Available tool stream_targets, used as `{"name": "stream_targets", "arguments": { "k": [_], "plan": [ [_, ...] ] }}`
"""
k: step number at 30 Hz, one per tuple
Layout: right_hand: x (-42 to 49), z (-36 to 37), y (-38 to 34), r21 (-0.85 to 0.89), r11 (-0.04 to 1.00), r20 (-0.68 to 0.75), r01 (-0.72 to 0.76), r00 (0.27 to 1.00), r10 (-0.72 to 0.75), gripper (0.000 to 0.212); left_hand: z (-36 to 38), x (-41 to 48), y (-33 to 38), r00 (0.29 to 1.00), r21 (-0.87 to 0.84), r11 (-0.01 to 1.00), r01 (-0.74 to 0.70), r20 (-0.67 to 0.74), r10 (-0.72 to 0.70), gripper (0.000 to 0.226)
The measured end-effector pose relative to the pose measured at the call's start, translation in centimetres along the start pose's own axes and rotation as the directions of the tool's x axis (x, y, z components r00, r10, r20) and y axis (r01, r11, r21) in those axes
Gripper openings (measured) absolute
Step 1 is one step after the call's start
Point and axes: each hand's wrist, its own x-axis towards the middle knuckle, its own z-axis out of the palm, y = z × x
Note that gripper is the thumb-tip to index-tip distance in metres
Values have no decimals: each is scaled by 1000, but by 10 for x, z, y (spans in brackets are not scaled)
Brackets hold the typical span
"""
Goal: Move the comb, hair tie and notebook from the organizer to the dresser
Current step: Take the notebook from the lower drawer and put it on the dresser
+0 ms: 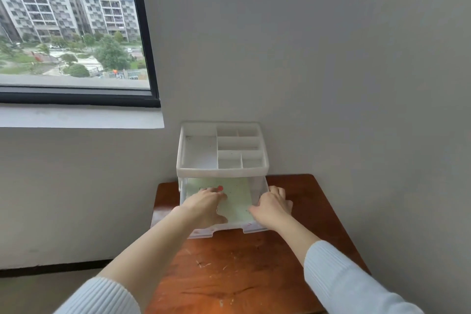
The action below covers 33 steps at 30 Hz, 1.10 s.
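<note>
The white plastic organizer [222,150] stands at the back of the wooden dresser [229,275], against the wall, with its lower drawer [251,227] pulled out toward the person, presumably to open access from above. A pale green notebook [235,196] lies flat inside that drawer, nearly filling it, with a small red mark or object [220,188] near its far edge; whether that is the hair tie cannot be told. The left hand [206,205] reaches into the drawer, fingers spread over the notebook's left part, touching it but not visibly gripping it. The right hand [272,205] rests on the drawer's right wall, likely steadying it while the other hand works the notebook free. The two hands are apart. The comb is not visible, and the top tray's compartments look bare.
</note>
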Motion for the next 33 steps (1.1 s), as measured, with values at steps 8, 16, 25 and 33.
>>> {"name": "stream_targets", "arguments": {
  "k": [8, 16, 25, 33],
  "plan": [
    [12, 6, -5, -7, 996, 27, -93, 995, 94, 50, -14, 22, -2, 948, 407, 856, -319, 127, 292, 72],
    [18, 1, -4, 0, 995, 50, -97, 994, 97, 50, -18, 26, 0, 871, 530, 704, -473, 156, 466, 57],
    [9, -17, 5, -92, 990, -50, 106, 993, -111, 42, -19, 19, -5, 851, 513, 707, -487, 97, 516, 50],
    [13, -6, -5, -48, 999, 34, -21, 999, 23, 51, -14, 20, -21, 896, 424, 800, -425, 75, 437, 36]
  ]
}}
